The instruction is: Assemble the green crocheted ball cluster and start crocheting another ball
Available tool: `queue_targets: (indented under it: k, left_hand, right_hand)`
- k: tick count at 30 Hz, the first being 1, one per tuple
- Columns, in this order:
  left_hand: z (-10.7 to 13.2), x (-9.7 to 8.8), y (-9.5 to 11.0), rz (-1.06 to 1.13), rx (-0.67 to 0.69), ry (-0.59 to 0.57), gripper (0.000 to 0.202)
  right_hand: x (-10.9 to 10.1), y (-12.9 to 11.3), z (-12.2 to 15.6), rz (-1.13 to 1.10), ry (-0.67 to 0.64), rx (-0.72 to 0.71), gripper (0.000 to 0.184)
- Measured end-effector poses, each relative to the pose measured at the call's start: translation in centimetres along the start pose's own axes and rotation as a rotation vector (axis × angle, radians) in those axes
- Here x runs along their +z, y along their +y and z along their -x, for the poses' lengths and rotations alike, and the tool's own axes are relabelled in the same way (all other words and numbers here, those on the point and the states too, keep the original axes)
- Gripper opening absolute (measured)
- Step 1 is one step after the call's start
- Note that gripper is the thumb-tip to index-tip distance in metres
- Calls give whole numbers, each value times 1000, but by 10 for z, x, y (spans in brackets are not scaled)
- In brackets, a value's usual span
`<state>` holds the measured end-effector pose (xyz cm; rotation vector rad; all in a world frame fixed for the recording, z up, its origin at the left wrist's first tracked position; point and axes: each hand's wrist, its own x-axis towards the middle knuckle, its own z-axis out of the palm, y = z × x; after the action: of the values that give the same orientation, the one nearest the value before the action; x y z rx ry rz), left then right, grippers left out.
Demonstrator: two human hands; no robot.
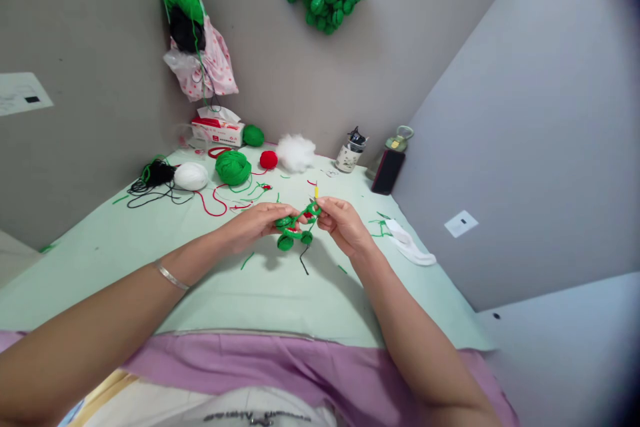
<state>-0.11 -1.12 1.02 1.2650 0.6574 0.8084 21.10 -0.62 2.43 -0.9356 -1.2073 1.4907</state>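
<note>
Between my hands, a little above the table, is a green crocheted piece [286, 241] with round knobs and red and white parts. My left hand [259, 223] is closed on its left side, thumb on top. At the upper right of the piece, my right hand [342, 221] pinches its edge with thumb and forefinger. A yellow-handled tool [317, 191] with a thin metal tip, perhaps a crochet hook, stands up by the right fingertips; its grip is partly hidden. A dark yarn tail [304, 260] hangs below the piece.
Behind my hands lie green yarn [233, 167], white yarn [191, 176], red yarn [269, 159], black yarn [159, 173], stuffing [296, 153] and red-handled scissors [220, 152]. A tissue box [218, 131], cup [350, 155] and phone [388, 171] stand near the walls. White cloth [410, 244] lies right.
</note>
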Motion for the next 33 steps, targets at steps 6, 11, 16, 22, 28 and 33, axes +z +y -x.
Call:
queue_targets:
  k: [6, 11, 16, 22, 28, 33]
  left_hand:
    - [-1, 2, 1, 7, -6, 27, 33]
    - [-1, -1, 1, 47, -3, 79, 34]
    - [-1, -2, 2, 31, 3, 105, 33]
    - [0, 1, 5, 29, 12, 162, 31]
    - [2, 1, 5, -3, 5, 160, 31]
    - [1, 1, 3, -6, 30, 151, 30]
  right_hand:
    - [1, 3, 0, 132, 48, -84, 29]
    - [-2, 1, 0, 117, 84, -127, 34]
    - [-7, -1, -2, 93, 124, -164, 39]
    - [-5, -4, -1, 18, 140, -133, 27]
    - [-2, -5, 1, 35, 169, -149, 22]
    - [-2, -4, 1, 42, 167, -148, 22]
